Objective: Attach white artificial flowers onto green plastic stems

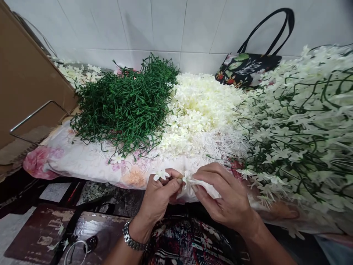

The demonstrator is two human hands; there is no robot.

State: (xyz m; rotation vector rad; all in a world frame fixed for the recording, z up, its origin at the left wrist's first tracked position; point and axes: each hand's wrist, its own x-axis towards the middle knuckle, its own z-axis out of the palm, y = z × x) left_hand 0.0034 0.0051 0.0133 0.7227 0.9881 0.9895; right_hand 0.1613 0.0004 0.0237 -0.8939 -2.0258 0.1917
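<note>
My left hand (162, 191), with a metal watch (132, 235) on its wrist, is closed with thumb and forefinger pressed together on a thin artificial flower stem, most of it hidden by the fingers. One white blossom (160, 174) sticks out above that hand. Just past the left fingertips, a second white artificial flower (187, 178) is pinched between thumb and fingers of my right hand (220, 187). The two hands almost meet over the front edge of the floral cloth (91, 165). Whether the second flower sits on the stem, I cannot tell.
Behind the hands lie a heap of green stems (124, 106), a pile of loose white blossoms (204, 99) and white thread-like pieces (220, 143). Assembled white flowers (298, 140) are heaped at right. A floral bag (248, 70) leans on the tiled wall; a cardboard box (30, 73) stands left.
</note>
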